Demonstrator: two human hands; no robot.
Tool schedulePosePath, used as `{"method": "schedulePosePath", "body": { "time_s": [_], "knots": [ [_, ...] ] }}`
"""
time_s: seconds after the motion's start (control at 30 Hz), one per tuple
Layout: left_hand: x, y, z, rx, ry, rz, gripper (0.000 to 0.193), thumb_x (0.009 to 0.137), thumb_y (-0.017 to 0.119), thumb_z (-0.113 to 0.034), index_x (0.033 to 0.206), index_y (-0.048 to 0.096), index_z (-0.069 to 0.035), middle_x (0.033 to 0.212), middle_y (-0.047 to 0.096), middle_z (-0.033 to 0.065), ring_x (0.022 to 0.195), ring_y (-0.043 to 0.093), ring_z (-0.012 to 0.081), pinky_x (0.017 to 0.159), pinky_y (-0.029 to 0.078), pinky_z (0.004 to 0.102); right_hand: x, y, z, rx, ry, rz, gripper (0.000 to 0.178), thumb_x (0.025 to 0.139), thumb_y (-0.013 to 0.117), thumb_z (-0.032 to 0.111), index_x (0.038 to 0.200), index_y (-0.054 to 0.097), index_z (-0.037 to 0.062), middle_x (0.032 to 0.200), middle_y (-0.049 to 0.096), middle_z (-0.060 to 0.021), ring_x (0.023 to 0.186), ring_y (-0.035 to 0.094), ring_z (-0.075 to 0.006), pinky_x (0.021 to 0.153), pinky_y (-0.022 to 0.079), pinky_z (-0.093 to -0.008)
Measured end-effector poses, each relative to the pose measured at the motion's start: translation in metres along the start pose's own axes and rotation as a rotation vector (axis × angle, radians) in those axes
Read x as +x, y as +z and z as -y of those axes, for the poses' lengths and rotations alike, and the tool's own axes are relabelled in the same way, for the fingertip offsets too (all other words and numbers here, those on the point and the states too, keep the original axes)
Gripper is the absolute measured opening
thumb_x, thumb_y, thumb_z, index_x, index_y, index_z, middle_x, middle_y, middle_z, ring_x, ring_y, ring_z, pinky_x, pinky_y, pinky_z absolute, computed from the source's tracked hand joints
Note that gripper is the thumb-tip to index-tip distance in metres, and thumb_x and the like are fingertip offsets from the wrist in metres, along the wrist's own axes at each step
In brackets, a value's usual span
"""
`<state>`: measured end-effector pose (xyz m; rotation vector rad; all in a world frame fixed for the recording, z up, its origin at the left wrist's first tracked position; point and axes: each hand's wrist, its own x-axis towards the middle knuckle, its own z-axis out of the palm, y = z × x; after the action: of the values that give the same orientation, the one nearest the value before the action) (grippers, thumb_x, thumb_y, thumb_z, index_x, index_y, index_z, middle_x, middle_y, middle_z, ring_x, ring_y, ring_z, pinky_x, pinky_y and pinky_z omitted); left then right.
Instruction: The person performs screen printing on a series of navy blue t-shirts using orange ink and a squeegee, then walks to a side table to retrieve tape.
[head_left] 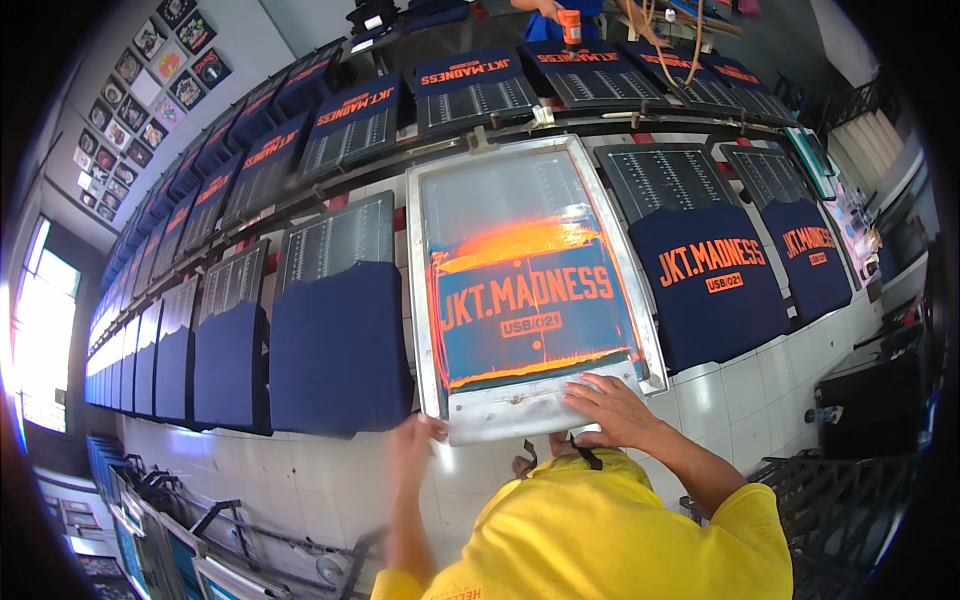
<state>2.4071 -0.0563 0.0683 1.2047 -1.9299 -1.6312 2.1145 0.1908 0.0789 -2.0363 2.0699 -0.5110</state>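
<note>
A silver screen-printing frame [423, 300] lies in front of me over a dark blue garment piece, with orange ink smeared across its mesh [500, 195] and orange lettering showing in the middle. Across its near end sits a wide metal squeegee [510, 412]. My right hand [608, 412] grips the squeegee's right part, its fingers over the top and its thumb toward the near edge. At the frame's near left corner is my left hand [420, 436], touching the edge there; motion blurs its fingers.
Blue garment pieces on dark boards line both sides; the pieces to the right [705, 285] carry orange print, while the near left one [340, 345] looks plain. Behind a rail, a co-worker's hand [548, 10] is by an orange heat gun [570, 25]. Metal racks [240, 530] stand lower left.
</note>
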Motion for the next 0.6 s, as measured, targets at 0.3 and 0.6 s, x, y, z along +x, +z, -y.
{"method": "schedulePosePath", "body": {
  "time_s": [0.3,0.6],
  "knots": [
    [-0.02,0.11,0.044,-0.133,-0.298,0.654,0.048,0.105,0.045,-0.041,0.135,0.055,-0.004,0.105,0.07,0.0051,0.077,0.06,0.0091,0.056,0.044,0.0247,0.048,-0.007,0.007,-0.194,0.095,0.013,0.05,0.07,0.074,0.012,0.117,0.058,0.0081,0.109,0.066,-0.0076,0.104,0.061,-0.028,0.085,0.049,-0.043],
    [-0.01,0.163,0.058,-0.361,-0.325,0.596,0.056,0.105,0.038,-0.052,0.108,0.057,0.0,0.079,0.059,0.0059,0.053,0.051,0.0096,0.048,0.04,0.0252,0.063,-0.01,-0.002,-0.257,0.103,-0.047,0.033,0.07,0.075,0.02,0.097,0.061,0.0078,0.092,0.064,-0.0076,0.094,0.062,-0.0271,0.078,0.05,-0.0416]
  ]
}}
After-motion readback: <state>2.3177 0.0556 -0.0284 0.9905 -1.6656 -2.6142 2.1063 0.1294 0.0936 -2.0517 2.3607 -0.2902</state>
